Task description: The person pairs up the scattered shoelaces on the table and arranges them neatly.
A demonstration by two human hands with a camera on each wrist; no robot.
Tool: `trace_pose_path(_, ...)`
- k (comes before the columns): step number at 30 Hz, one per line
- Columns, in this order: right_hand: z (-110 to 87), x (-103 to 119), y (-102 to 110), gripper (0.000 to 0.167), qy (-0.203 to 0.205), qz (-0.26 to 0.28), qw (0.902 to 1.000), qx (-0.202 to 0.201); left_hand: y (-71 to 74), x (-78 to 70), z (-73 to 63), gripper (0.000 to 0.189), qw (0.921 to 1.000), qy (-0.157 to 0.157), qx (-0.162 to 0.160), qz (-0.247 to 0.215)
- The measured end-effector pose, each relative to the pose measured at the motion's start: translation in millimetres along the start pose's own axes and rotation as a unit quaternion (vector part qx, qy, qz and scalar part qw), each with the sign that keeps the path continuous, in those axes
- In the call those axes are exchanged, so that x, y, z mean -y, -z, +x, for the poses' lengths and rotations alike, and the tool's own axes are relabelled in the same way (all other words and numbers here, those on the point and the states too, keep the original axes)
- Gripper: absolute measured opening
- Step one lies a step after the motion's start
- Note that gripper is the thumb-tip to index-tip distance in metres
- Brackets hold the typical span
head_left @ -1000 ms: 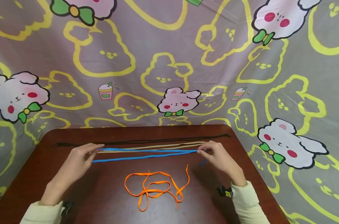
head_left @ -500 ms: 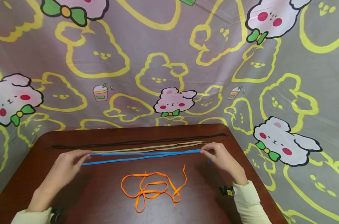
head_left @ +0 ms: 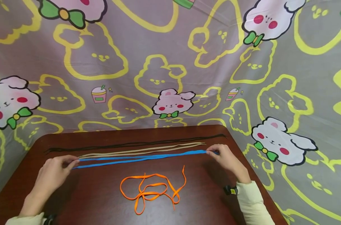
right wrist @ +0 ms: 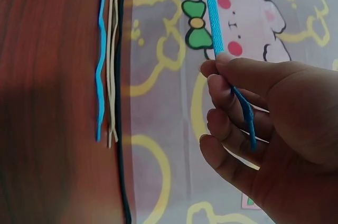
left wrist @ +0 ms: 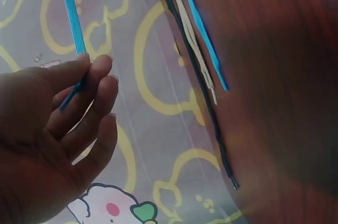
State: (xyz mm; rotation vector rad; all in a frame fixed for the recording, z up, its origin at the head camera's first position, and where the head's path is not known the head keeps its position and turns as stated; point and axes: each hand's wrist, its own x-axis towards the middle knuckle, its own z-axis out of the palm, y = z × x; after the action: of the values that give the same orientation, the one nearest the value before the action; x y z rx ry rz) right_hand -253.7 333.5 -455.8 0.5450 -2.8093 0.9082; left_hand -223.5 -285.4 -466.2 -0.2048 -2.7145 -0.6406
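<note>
A flat blue shoelace (left wrist: pixel 75 20) stretches between my two hands above the table. My left hand (head_left: pixel 53 173) pinches it near one end between thumb and index finger. A short tail hangs past those fingertips in the left wrist view. Close to its other end, my right hand (head_left: pixel 224 157) pinches the same lace, the tail dropping across the curled fingers in the right wrist view. A second blue shoelace (head_left: pixel 111 163) lies along the table below, its two ends showing in the wrist views.
Beyond the blue laces lie beige shoelaces (head_left: pixel 147 150), then black shoelaces (head_left: pixel 136 142) near the far edge. A loosely looped orange shoelace (head_left: pixel 143 193) lies nearer me on the brown table (head_left: pixel 102 200). Patterned cloth (head_left: pixel 131 75) hangs behind and at the right.
My left hand has moved left and nearer to me, and my right hand slightly right, spreading the blue shoelace wider. The head view has turned a little. The other shoelaces stay put.
</note>
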Motion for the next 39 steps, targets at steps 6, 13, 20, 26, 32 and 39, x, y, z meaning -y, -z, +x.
trace_pose_path(6,-2.8,-10.7,1.7,0.010,-0.003,-0.008,1.0000,-0.004,-0.4,7.8,-1.5,0.017,0.9995,0.011,0.029,0.001)
trace_pose_path(13,-4.2,-17.8,2.4,0.009,-0.050,-0.057,0.9968,-0.025,-2.9,16.2,-1.3,0.013,0.9990,0.021,0.039,0.007)
trace_pose_path(20,-2.5,-26.7,-0.2,0.012,-0.099,-0.111,0.9881,-0.040,-7.3,27.2,-3.8,0.015,0.9969,0.055,0.056,0.004)
trace_pose_path(26,1.5,-36.7,-6.7,0.007,-0.111,-0.129,0.9854,0.007,-12.5,34.6,-1.7,0.009,0.9912,0.058,0.118,0.004)
trace_pose_path(32,4.4,-44.4,-15.9,0.009,-0.144,-0.145,0.9788,0.016,-20.5,41.3,0.2,0.004,0.9890,0.045,0.140,0.006)
trace_pose_path(39,11.7,-53.5,-24.2,0.024,-0.162,-0.158,0.9740,0.003,-26.8,42.0,4.5,0.008,0.9873,0.063,0.146,0.011)
